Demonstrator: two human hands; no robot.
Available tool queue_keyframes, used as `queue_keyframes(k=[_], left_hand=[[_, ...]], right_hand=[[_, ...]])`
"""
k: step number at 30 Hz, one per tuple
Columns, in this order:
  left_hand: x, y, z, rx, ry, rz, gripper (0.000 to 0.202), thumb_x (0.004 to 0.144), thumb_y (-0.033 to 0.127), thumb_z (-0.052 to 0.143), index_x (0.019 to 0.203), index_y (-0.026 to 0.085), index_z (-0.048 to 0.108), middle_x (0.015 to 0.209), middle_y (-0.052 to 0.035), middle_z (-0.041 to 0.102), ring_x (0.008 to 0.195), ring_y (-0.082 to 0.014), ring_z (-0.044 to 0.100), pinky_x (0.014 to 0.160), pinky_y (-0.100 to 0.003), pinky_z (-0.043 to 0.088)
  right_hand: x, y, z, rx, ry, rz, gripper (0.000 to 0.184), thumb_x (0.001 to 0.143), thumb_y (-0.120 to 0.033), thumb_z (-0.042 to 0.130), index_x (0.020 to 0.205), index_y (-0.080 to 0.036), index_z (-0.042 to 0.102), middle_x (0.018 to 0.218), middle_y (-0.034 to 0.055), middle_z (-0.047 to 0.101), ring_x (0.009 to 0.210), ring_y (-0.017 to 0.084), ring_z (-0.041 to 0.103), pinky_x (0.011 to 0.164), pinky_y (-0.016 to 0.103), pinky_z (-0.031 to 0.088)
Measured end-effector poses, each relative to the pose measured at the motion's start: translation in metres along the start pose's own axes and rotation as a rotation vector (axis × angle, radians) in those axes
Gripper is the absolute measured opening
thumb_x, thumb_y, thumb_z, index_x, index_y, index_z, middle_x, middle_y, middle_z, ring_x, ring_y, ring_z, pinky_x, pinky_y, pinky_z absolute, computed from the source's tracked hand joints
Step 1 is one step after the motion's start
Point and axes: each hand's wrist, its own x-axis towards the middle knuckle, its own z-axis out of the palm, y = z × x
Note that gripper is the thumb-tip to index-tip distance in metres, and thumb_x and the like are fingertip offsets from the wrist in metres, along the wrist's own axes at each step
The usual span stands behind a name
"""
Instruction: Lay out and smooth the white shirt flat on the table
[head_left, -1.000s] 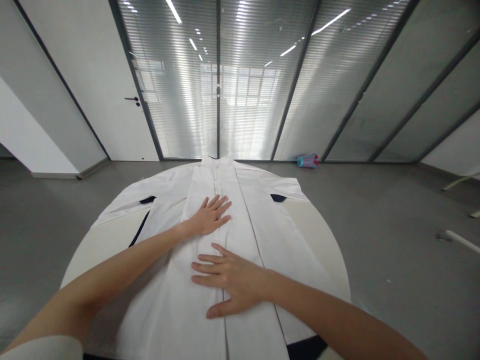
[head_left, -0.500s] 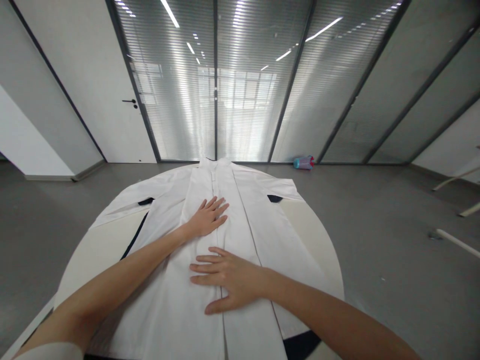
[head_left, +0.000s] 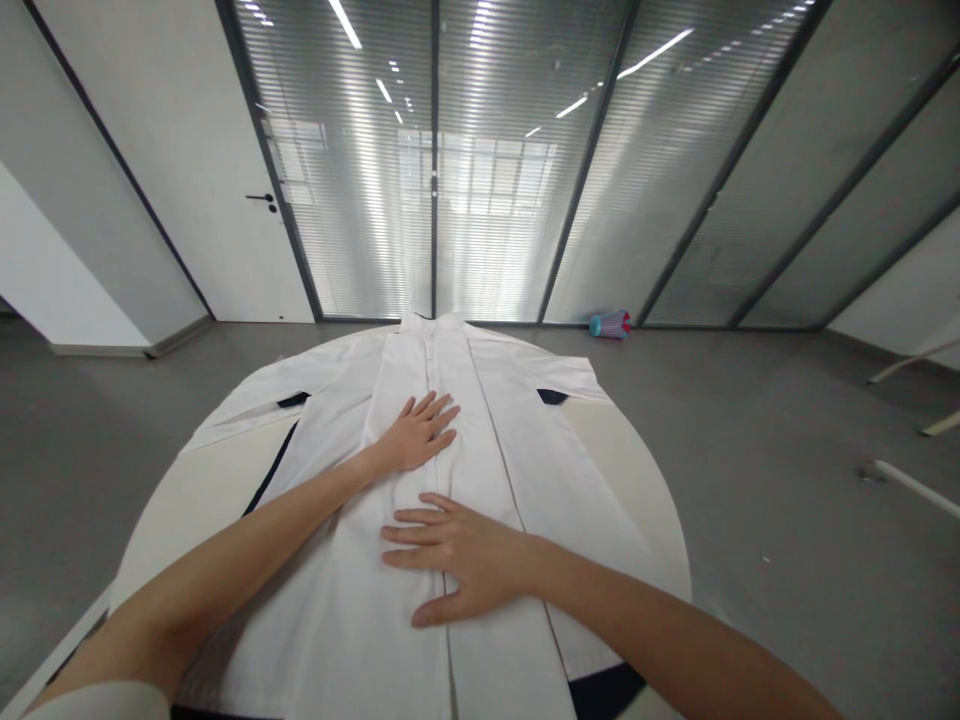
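Observation:
A white long garment [head_left: 345, 590], like a coat or shirt with a front placket, lies spread front up with its collar at the far end. My left hand [head_left: 418, 432] rests flat on its middle, fingers spread, across the placket. Nearer to me, my right hand [head_left: 461, 560] lies palm down on the same front, fingers apart and pointing left. Neither hand grips the cloth. Dark navy patches show at the garment's underarms and lower edges. Its near hem runs partly out of view.
Beneath the garment is a round cream table [head_left: 651, 490]. On the grey floor by the glass partition lies a blue and red cylindrical item [head_left: 610, 325]. Pale furniture legs [head_left: 911, 487] stand at the right. A white door [head_left: 247, 250] is at the back left.
Both hands keep their places on the garment. Only a very slight shift of the whole view is visible.

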Motion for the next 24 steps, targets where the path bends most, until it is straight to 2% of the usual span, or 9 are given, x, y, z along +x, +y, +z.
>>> queue_keyframes(k=[24], left_hand=[[-0.0018,0.0028,-0.0008,-0.008,-0.008,-0.003,0.056,0.104,0.050,0.029,0.154,0.028,0.036,0.164,-0.0043,0.025,0.152,-0.0312,0.016,0.120,-0.060,0.019]], right_hand=[[-0.0007,0.0000,0.0013,-0.004,-0.010,0.006,0.062,0.095,-0.049,0.058,0.149,-0.020,0.045,0.157,0.0081,0.038,0.150,0.020,0.026,0.125,0.043,0.009]])
